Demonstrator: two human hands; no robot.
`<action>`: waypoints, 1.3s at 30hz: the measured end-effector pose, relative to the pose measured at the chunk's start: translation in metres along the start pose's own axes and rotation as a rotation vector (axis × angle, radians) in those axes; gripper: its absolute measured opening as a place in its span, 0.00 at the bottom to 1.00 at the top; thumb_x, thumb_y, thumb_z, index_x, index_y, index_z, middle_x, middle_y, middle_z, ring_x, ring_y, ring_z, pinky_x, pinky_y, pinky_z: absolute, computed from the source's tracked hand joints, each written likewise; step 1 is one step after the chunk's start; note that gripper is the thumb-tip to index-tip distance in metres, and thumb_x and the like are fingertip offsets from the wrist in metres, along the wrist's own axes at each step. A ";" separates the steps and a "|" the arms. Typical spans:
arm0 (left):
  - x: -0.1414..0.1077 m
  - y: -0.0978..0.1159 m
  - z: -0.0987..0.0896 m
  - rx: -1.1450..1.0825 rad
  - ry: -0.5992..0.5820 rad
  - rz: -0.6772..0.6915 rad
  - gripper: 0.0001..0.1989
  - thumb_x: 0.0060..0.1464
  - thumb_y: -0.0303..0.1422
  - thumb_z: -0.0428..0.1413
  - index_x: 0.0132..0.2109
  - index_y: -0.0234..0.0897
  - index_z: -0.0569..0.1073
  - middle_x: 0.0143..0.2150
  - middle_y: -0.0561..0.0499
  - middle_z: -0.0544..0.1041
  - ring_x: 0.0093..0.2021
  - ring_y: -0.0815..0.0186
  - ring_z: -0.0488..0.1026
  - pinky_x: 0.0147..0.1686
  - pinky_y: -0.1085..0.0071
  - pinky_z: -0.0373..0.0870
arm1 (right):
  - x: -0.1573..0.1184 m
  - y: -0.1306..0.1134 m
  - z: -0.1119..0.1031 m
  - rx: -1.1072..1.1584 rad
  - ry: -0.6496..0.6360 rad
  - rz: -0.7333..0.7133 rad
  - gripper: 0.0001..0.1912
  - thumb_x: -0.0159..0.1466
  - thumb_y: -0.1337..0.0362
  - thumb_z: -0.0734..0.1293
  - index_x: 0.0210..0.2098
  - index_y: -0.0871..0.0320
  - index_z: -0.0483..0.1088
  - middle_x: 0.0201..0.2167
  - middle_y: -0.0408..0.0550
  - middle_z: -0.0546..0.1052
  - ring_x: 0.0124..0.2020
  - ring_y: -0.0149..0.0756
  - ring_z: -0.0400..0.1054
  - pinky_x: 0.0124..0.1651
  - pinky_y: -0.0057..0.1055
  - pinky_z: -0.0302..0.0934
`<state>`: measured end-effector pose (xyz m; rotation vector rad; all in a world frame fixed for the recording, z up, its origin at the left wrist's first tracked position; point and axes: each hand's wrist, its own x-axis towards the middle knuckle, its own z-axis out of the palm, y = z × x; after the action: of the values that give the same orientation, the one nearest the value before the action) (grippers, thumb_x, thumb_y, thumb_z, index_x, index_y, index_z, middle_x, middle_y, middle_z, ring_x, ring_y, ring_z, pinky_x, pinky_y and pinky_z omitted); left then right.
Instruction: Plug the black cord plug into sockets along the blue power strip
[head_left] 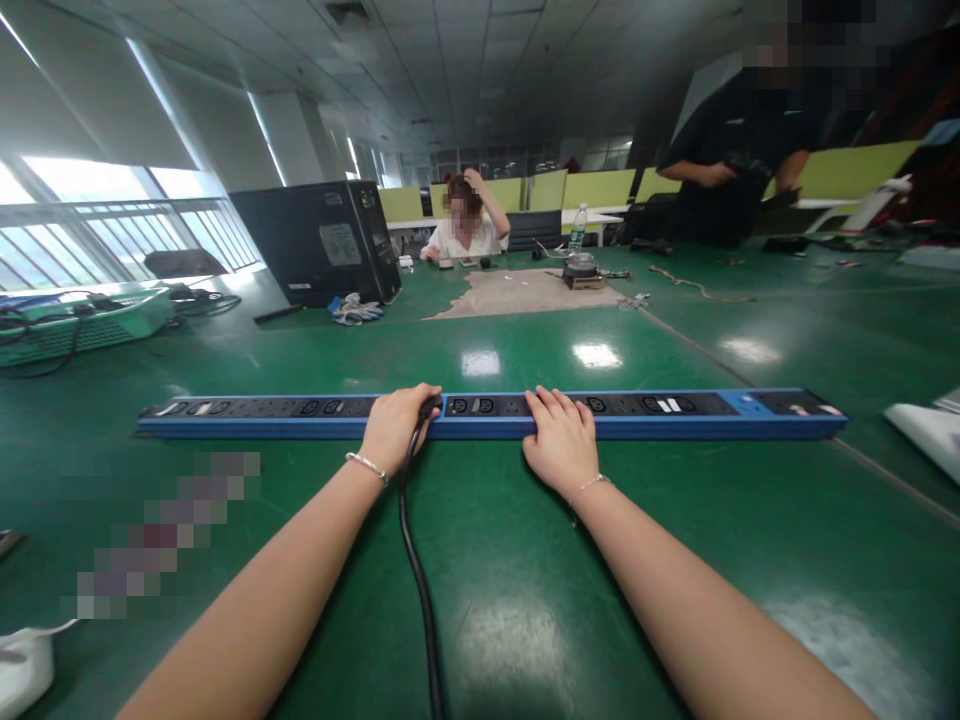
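A long blue power strip (480, 428) with black sockets lies crosswise on the green table (315, 600). Just left of its middle, my left hand (395, 425) is closed around the plug end of a black power cord (420, 570), against the strip's top. From there the cord hangs toward me, between my forearms, and leaves at the bottom edge. To the right of the middle, my right hand (561, 435) rests flat over the strip with its fingers stretched out. How deep the plug sits in a socket is hidden by my left fingers.
A black computer case (315, 245) stands at the back left, with gloves (355, 309) beside it. Farther left is a green basket (90, 335) of cables. Cardboard (517, 293) and a water bottle (578, 228) are beyond the strip. Two people are in the background.
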<state>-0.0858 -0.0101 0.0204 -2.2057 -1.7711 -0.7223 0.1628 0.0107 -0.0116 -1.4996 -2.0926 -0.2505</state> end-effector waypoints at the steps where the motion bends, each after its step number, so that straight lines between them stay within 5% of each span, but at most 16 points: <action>1: 0.000 0.000 0.000 0.002 0.002 -0.011 0.14 0.58 0.38 0.48 0.49 0.41 0.70 0.43 0.47 0.78 0.43 0.59 0.74 0.45 0.64 0.66 | 0.000 0.000 0.000 0.000 -0.001 0.000 0.29 0.56 0.68 0.59 0.58 0.57 0.63 0.59 0.49 0.65 0.60 0.41 0.53 0.61 0.43 0.39; 18: -0.005 0.004 0.020 -0.232 0.174 -0.132 0.12 0.55 0.35 0.52 0.47 0.40 0.69 0.40 0.50 0.77 0.42 0.62 0.74 0.46 0.66 0.67 | 0.000 0.000 0.000 -0.006 0.008 -0.001 0.29 0.55 0.68 0.59 0.57 0.57 0.64 0.59 0.48 0.66 0.60 0.41 0.54 0.61 0.43 0.40; 24: 0.001 -0.008 -0.010 -0.371 0.527 -0.351 0.16 0.56 0.41 0.51 0.50 0.39 0.66 0.43 0.49 0.75 0.39 0.65 0.73 0.41 0.68 0.68 | 0.001 0.000 0.001 0.013 0.012 -0.007 0.28 0.56 0.68 0.59 0.57 0.57 0.64 0.59 0.49 0.66 0.60 0.42 0.54 0.60 0.44 0.40; 32: -0.027 -0.097 -0.040 -0.285 0.330 -0.449 0.19 0.50 0.43 0.53 0.47 0.39 0.69 0.38 0.49 0.76 0.37 0.62 0.73 0.41 0.65 0.69 | 0.001 0.000 -0.001 0.008 0.009 -0.004 0.28 0.56 0.68 0.59 0.57 0.58 0.64 0.59 0.48 0.66 0.60 0.41 0.54 0.61 0.43 0.40; 39: -0.032 -0.103 -0.029 -0.289 0.170 -0.434 0.19 0.50 0.43 0.52 0.48 0.40 0.69 0.39 0.48 0.77 0.39 0.60 0.74 0.44 0.61 0.69 | 0.000 0.001 0.000 0.000 0.016 -0.004 0.28 0.55 0.68 0.58 0.57 0.57 0.64 0.59 0.47 0.66 0.60 0.41 0.55 0.61 0.43 0.40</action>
<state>-0.1965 -0.0254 0.0155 -1.8530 -2.1928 -1.2891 0.1640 0.0113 -0.0114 -1.4896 -2.0833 -0.2633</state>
